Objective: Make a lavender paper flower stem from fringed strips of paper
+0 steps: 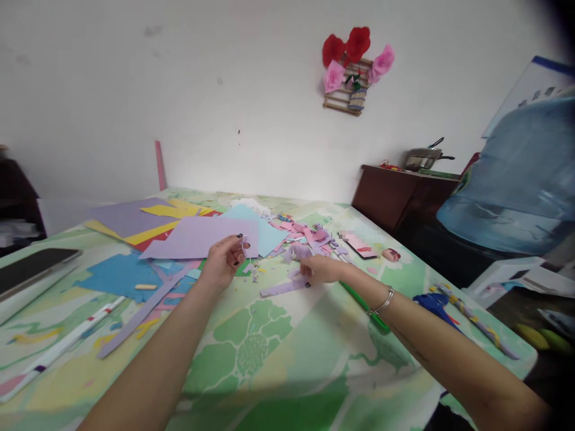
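Observation:
My left hand [224, 260] is raised above the table, thumb and finger pinched on a small curled piece of pale purple paper [246, 243]. To its right, my right hand [317, 270] is low over the tabletop, its fingertips closed at the end of a purple paper strip [283, 290] that lies nearly flat. Crumpled purple paper [296, 252] sits just beyond those fingers. Behind my left hand is a large lilac sheet [193, 234]. Tiny paper scraps [254, 274] lie between the hands.
Coloured sheets [130, 218] and pink and purple scraps [314, 235] cover the far table. A long purple strip [135, 320] lies left. A green-handled tool [380, 322] is partly under my right forearm; a blue glue gun [435, 306] and a wrapped stick [480, 326] lie right.

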`<action>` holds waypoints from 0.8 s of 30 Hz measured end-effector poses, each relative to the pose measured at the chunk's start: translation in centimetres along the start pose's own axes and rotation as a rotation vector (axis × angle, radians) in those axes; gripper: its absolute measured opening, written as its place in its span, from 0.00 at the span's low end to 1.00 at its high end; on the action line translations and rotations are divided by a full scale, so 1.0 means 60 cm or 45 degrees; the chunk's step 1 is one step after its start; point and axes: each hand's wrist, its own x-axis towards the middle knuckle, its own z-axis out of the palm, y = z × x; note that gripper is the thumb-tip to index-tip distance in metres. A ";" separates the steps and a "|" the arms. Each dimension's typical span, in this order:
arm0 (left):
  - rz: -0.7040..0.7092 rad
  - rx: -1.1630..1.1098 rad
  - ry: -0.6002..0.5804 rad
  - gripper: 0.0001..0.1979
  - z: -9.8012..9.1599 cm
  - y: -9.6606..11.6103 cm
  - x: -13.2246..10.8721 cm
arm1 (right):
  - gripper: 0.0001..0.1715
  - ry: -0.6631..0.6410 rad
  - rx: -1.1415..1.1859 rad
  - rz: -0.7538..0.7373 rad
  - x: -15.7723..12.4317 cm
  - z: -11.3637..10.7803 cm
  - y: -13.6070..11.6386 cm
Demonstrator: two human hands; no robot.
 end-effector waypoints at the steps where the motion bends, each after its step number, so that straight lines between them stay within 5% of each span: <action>1: -0.002 0.000 0.000 0.10 0.001 0.000 -0.001 | 0.19 -0.046 0.007 0.022 0.001 0.000 0.000; 7: 0.003 0.042 -0.067 0.10 0.002 -0.005 -0.006 | 0.11 -0.075 0.008 -0.026 -0.007 -0.014 -0.006; 13: -0.012 0.029 -0.071 0.09 0.006 -0.010 -0.011 | 0.07 0.099 0.134 -0.184 -0.039 -0.079 0.015; 17: -0.146 -0.067 -0.035 0.05 0.019 -0.009 -0.022 | 0.08 0.342 0.386 -0.112 -0.043 -0.126 0.079; 24: -0.270 -0.032 -0.035 0.04 0.033 -0.009 -0.034 | 0.11 0.981 1.070 0.446 -0.017 -0.159 0.243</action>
